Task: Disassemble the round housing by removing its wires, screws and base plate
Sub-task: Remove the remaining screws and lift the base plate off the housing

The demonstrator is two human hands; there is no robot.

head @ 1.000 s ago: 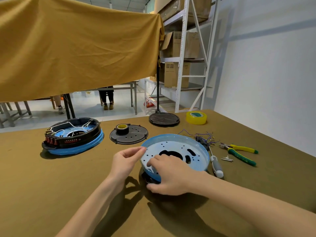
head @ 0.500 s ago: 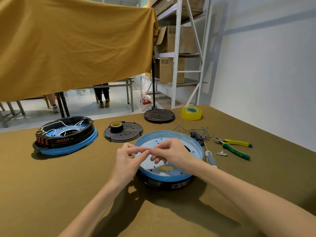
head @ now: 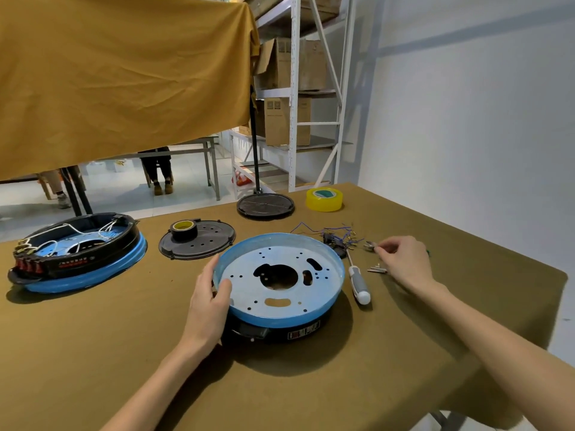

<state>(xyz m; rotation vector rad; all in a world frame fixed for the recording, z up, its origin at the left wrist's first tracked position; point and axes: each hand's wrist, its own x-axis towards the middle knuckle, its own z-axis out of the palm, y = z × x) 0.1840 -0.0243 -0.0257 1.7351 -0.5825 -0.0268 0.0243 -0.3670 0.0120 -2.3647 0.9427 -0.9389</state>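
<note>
Apparently at the screw stage, the left hand (head: pixel 209 301) grips the round housing (head: pixel 280 281) while the right hand (head: pixel 404 264) pinches something small beside the loose screws (head: pixel 377 269), likely setting it down next.

We see an evenly bright scene lit from overhead and slightly behind, so soft shadows fall toward us on the counter (head: pixel 93 353) beneath the round housing (head: pixel 280 275) and both forearms. The white wall (head: pixel 466 104) shows faint slanted shadow bands. Wide-angle bending curves the shelving (head: pixel 292 88) and counter edges. Detail is slightly soft throughout, with no harsh glare.
</note>
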